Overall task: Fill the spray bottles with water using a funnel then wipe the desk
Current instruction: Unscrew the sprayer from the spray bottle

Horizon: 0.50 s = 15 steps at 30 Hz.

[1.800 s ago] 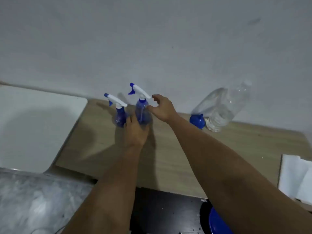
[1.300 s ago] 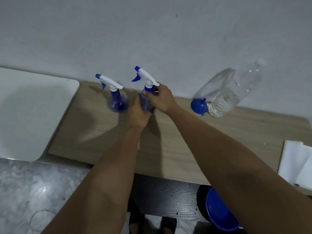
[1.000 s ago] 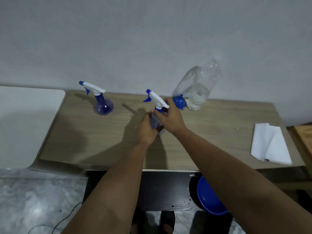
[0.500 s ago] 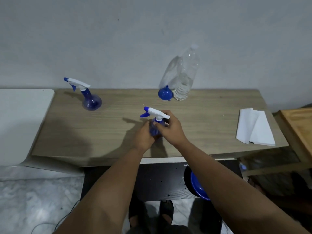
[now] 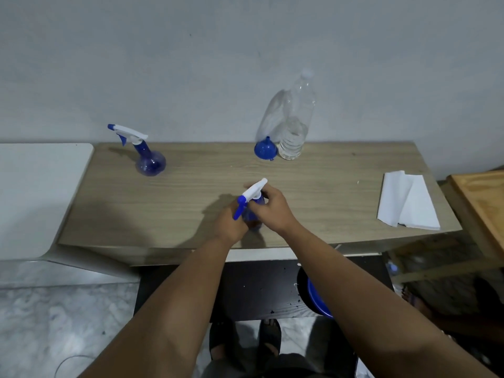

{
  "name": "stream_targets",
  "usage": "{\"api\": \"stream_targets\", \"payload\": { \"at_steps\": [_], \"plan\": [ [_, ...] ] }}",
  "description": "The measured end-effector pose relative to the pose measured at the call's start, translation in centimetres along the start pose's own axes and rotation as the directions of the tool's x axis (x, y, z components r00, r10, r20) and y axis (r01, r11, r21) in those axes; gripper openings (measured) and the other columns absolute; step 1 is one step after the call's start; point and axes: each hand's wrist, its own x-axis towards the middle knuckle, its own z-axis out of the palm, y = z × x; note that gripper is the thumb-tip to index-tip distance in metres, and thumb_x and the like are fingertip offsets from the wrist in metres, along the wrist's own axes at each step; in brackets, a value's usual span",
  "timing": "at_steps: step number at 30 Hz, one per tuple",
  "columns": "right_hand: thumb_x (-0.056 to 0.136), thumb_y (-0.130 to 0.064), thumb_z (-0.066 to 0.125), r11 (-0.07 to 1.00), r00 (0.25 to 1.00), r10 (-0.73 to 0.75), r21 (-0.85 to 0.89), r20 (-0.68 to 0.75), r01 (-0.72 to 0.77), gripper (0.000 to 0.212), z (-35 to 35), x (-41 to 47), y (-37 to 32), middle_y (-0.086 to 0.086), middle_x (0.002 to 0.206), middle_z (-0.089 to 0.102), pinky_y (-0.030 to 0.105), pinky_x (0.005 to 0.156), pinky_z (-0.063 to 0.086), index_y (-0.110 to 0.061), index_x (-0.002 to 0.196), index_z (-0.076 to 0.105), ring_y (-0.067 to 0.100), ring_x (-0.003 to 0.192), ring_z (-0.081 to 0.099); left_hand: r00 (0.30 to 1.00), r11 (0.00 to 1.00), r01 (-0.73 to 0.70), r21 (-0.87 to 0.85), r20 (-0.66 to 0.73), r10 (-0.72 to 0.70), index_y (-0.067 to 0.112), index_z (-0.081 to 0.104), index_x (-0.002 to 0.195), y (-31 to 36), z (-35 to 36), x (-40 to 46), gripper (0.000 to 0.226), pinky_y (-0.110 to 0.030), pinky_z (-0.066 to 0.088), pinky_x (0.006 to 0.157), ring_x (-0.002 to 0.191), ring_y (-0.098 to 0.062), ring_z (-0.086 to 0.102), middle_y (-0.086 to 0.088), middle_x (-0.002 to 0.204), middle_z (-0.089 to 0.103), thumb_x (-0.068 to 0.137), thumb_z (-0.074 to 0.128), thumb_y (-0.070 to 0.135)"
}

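A blue spray bottle [image 5: 252,218] stands near the front middle of the wooden desk [image 5: 191,200]. My left hand [image 5: 229,223] grips its body. My right hand [image 5: 272,210] grips the neck just under its white and blue spray head [image 5: 252,193], which now points toward me and to the left. A second blue spray bottle [image 5: 148,162] stands alone at the back left. A blue funnel [image 5: 264,151] lies mouth down beside a clear water bottle [image 5: 294,129], partly filled, at the back by the wall.
A folded white cloth [image 5: 406,203] lies at the desk's right end. A white surface [image 5: 35,192] adjoins the desk on the left, a wooden board [image 5: 482,203] on the right. Under the desk a blue basin [image 5: 317,298] shows, and my feet stand on marble floor.
The spray bottle came from the back beside the other one to the front middle in both hands. In the last half second its spray head has turned from pointing left toward me.
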Motion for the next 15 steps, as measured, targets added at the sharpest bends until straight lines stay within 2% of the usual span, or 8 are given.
{"api": "stream_targets", "payload": {
  "at_steps": [2,4,6,8,10,12,14,15],
  "plan": [
    [0.086,-0.004,0.075,1.0,1.0,0.022,0.01,-0.015,-0.022,0.036,-0.1,-0.2,0.0,-0.007,0.099,0.071,0.022,0.077,0.055,-0.013,0.118,0.062,-0.003,0.085,0.065,1.0,1.0,-0.017,0.013,-0.007,0.017,0.028,0.065,0.099,0.5,-0.2,-0.3,0.019,-0.013,0.046,0.058,0.079,-0.01,0.067,0.008,0.083,0.069,0.084,0.069,0.016],
    [0.087,-0.003,0.073,1.0,0.999,-0.016,-0.006,-0.035,0.015,0.025,-0.2,-0.2,0.1,-0.004,0.095,0.069,0.027,0.078,0.053,-0.01,0.108,0.06,0.005,0.083,0.063,1.0,1.0,-0.023,0.018,0.009,0.023,0.021,0.064,0.102,1.0,-0.6,-0.6,0.02,-0.005,0.042,0.056,0.074,0.002,0.064,0.013,0.081,0.066,0.086,0.069,0.011],
    [0.088,0.0,0.068,0.999,0.999,-0.034,-0.02,-0.006,0.033,0.021,-0.3,-0.3,0.1,-0.005,0.093,0.069,0.026,0.079,0.051,-0.008,0.106,0.063,0.002,0.081,0.062,0.999,0.999,-0.038,0.03,0.036,0.037,0.019,0.062,0.104,1.3,-0.9,-0.8,0.025,-0.001,0.04,0.054,0.069,0.011,0.061,0.017,0.078,0.06,0.086,0.071,0.005],
    [0.089,-0.005,0.075,1.0,1.0,-0.01,-0.015,0.011,0.011,0.032,-0.3,-0.5,0.0,-0.01,0.096,0.07,0.025,0.08,0.054,-0.012,0.117,0.061,-0.005,0.084,0.064,0.998,0.995,-0.059,0.08,0.032,0.057,0.016,0.063,0.106,1.3,-0.9,-0.9,0.027,-0.002,0.038,0.053,0.071,-0.003,0.063,0.016,0.078,0.059,0.084,0.072,0.006],
    [0.086,-0.015,0.08,1.0,1.0,-0.006,0.012,-0.014,0.006,0.038,-0.4,-0.7,0.0,-0.008,0.098,0.071,0.03,0.085,0.056,-0.015,0.117,0.058,0.003,0.09,0.066,0.998,0.991,-0.069,0.112,0.013,0.068,0.015,0.063,0.11,1.6,-0.8,-1.0,0.027,-0.003,0.037,0.054,0.071,-0.01,0.059,0.011,0.082,0.06,0.085,0.07,0.008],
    [0.081,-0.02,0.074,0.999,0.999,-0.032,-0.002,-0.014,0.032,0.033,-0.5,-0.8,0.1,-0.002,0.101,0.071,0.036,0.087,0.055,-0.016,0.11,0.059,0.014,0.094,0.067,0.996,0.988,-0.084,0.129,0.008,0.083,0.016,0.062,0.112,1.9,-0.9,-1.2,0.024,-0.002,0.037,0.055,0.071,-0.008,0.058,0.007,0.087,0.061,0.088,0.067,0.014],
    [0.081,-0.018,0.075,1.0,1.0,-0.014,0.008,0.0,0.014,0.044,-0.5,-0.9,0.1,0.0,0.108,0.073,0.036,0.087,0.058,-0.021,0.121,0.057,0.017,0.101,0.069,0.996,0.983,-0.093,0.156,-0.003,0.094,0.018,0.06,0.113,2.2,-1.0,-1.4,0.024,-0.001,0.037,0.056,0.065,-0.003,0.052,0.006,0.087,0.058,0.089,0.067,0.016],
    [0.082,-0.016,0.078,1.0,1.0,-0.001,0.014,-0.007,0.001,0.05,-0.6,-0.9,0.2,0.001,0.11,0.073,0.036,0.088,0.061,-0.022,0.126,0.054,0.017,0.103,0.07,0.995,0.98,-0.098,0.175,-0.003,0.1,0.017,0.06,0.113,2.6,-1.2,-1.7,0.025,-0.002,0.037,0.056,0.064,-0.006,0.052,0.006,0.087,0.056,0.089,0.066,0.016]
  ]
}}
